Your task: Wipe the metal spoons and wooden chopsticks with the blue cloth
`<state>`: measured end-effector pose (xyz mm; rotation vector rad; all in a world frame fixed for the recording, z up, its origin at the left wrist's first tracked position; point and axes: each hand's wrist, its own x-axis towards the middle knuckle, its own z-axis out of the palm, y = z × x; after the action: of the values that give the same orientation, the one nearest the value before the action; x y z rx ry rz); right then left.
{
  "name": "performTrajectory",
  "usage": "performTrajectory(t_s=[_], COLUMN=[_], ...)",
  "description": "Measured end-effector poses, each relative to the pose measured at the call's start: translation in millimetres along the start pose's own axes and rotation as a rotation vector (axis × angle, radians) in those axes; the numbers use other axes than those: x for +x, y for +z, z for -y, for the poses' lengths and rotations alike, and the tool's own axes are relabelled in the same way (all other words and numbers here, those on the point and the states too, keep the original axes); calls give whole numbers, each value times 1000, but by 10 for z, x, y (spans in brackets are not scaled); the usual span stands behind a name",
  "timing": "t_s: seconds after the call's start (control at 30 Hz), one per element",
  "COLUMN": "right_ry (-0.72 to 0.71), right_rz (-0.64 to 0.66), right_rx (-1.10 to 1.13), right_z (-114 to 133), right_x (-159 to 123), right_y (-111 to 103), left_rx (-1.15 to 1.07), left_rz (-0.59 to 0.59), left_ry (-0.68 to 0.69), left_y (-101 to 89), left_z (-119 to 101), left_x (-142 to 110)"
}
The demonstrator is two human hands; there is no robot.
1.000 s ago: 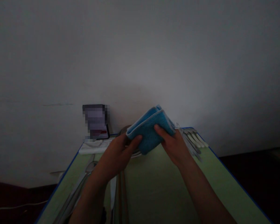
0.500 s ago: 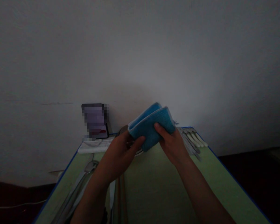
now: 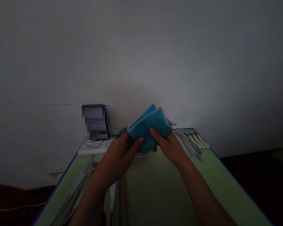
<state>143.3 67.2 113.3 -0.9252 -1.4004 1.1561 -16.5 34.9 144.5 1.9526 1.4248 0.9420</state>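
A folded blue cloth (image 3: 148, 127) with pale stitched edges is held up above the far half of the table. My left hand (image 3: 124, 153) pinches its lower left side, thumb on the near face and fingers behind. On the right, my right hand (image 3: 168, 144) grips the cloth, its thumb pressed on the front and the fingertips mostly hidden. Whether anything lies inside the folds cannot be seen. Behind the left hand, a round dish (image 3: 138, 154) shows only in part.
Spoons with white handles (image 3: 199, 139) and metal cutlery (image 3: 188, 144) lie at the far right of the green table (image 3: 155, 194). Large metal utensils (image 3: 73, 191), a knife (image 3: 112, 197) and chopsticks (image 3: 122, 201) lie at left. A blurred-out screen (image 3: 96, 122) leans on the wall.
Both hands and the cloth have shifted slightly left, the right hand more than the left, so the hands are closer together. More of the metal cutlery at right shows.
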Motion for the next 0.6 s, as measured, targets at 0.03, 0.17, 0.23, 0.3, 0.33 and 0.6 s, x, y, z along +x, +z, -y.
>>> performTrajectory(t_s=[0.03,0.17,0.23,0.3,0.33,0.6], right_ry=[-2,-7,17,37,38,2], right_rz=[9,42,76,106,113,68], right_rx=[-56,-254,-293,-300,-298,-238], right_z=[14,50,66,83,89,59], right_x=[-3,6,13,14,13,15], right_y=[-15,-94,-140,-180,-196,-226], left_rx=[5,44,70,111,136,143], left_rz=[12,46,69,114,141,195], left_ry=[-2,-3,-1,0,0,54], left_y=[4,13,5,-9,-14,-31], left_z=[-1,-7,-11,-17,-21,-62], left_x=[2,9,6,-5,-12,-58])
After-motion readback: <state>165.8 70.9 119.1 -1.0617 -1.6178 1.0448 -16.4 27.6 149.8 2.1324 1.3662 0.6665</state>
